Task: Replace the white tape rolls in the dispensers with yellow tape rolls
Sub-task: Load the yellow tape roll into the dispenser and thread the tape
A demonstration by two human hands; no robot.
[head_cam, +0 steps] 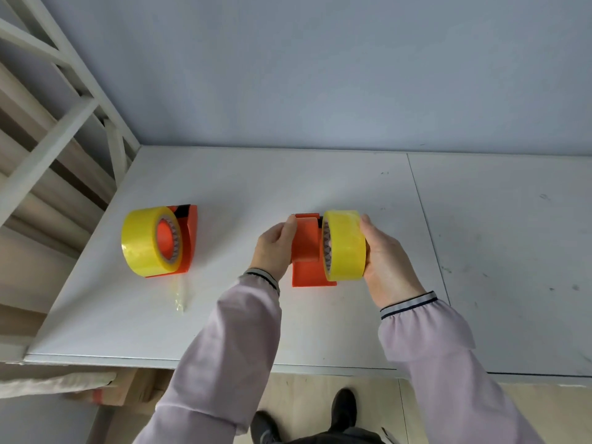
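Two orange tape dispensers stand on the white table (pixel 320 331). The left dispenser (pixel 191 241) carries a yellow tape roll (pixel 141 243) on its hub, and a loose strip of tape (pixel 180 294) trails from it toward the front. My left hand (pixel 276 246) grips the left side of the middle dispenser (pixel 306 251). My right hand (pixel 386 251) wraps around a second yellow tape roll (pixel 346 245), held against that dispenser's right side. No white roll is in view.
A white metal frame (pixel 64 100) with wooden boards rises at the left of the table. The wall (pixel 320 75) runs along the table's back edge. A seam (pixel 426 225) splits the tabletop at the right. My shoes (pixel 344 408) show below the front edge.
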